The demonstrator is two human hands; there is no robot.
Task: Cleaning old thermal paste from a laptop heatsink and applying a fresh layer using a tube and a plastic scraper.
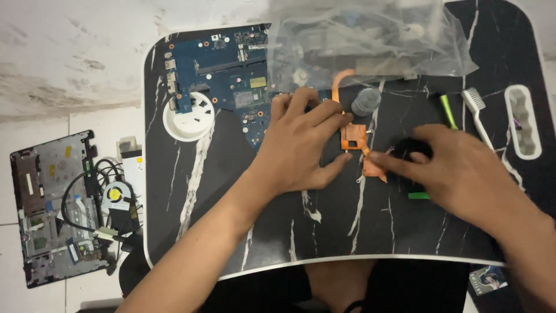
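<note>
We see the copper heat pipe [356, 142] lying on the black tabletop [324, 232] between our hands: the left hand [301, 145] rests flat and open on its upper end, while the right hand [457, 168] pinches its lower plate. The right palm hides a black round part [410, 148], and a clear plastic bag [370, 40] blurs the blue circuit board [223, 75].

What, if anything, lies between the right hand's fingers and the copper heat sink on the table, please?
Nothing visible does. The right hand already has its fingers on the copper heat sink, while the left hand presses on it from the other side.
</note>
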